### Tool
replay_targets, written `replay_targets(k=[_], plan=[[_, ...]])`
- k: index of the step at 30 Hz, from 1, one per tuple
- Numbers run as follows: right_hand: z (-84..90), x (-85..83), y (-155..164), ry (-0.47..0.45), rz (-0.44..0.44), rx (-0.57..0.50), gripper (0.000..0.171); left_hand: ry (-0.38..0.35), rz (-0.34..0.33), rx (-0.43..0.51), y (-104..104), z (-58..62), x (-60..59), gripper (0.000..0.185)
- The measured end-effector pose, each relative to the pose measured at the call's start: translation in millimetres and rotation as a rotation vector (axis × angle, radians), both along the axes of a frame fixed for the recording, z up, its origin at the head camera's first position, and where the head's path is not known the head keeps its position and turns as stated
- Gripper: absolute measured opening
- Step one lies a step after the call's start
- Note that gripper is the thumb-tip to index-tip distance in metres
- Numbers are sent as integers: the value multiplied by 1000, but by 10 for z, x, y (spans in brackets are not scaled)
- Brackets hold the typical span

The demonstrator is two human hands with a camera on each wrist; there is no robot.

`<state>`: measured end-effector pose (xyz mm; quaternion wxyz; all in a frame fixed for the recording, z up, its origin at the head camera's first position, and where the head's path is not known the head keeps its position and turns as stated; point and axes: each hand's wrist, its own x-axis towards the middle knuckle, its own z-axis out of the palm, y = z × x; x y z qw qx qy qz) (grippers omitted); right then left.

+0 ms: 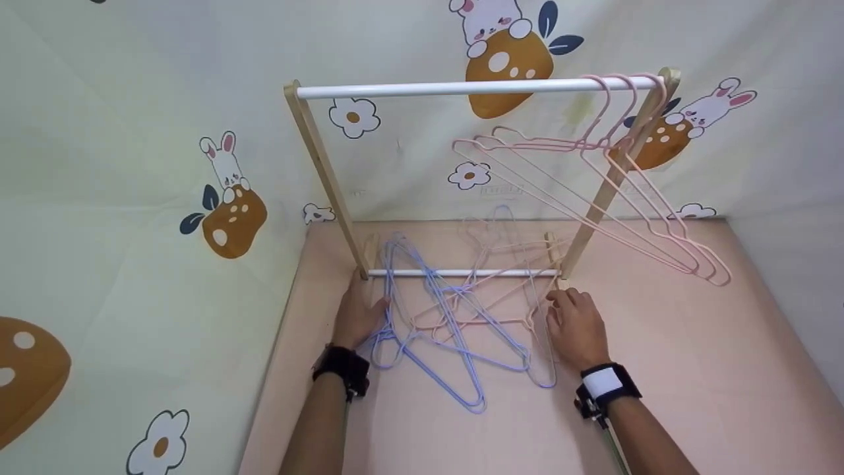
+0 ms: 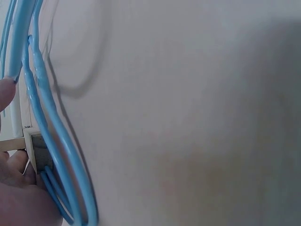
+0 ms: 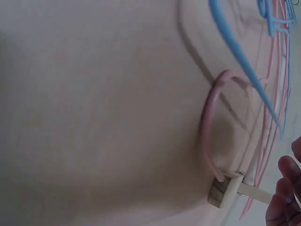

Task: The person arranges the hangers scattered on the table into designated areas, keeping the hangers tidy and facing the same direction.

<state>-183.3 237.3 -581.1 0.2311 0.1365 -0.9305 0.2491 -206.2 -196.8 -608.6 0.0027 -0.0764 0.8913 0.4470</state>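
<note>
Left grip (image 1: 359, 315) closure unclear, beside blue hangers (image 2: 66, 141); right grip (image 1: 580, 332) loosely curled near rack (image 1: 422, 89).

The head camera looks forward and down from above, wide enough to frame the rack (image 1: 425, 88) against the patterned backdrop (image 1: 132, 231). Both wrist cameras sit close to the pink surface (image 1: 659, 369), which fills most of each view; all three share the blue hangers (image 1: 454, 330), at the wrist views' edges.
</note>
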Motion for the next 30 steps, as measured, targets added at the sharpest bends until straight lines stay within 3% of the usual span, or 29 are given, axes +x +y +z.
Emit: replay_targets(k=[6, 12, 24, 30], plan=[[-156, 35, 89, -9, 40, 22, 24, -18, 8, -1, 17, 13, 5, 98], [-231, 64, 104, -52, 54, 19, 19, -27, 12, 0, 18, 17, 7, 98], [-234, 113, -48, -75, 35, -4, 17, -34, -19, -11, -12, -8, 19, 100], [-209, 138, -142, -140, 9, -10, 20, -20, -5, -11, -15, -25, -1, 99]])
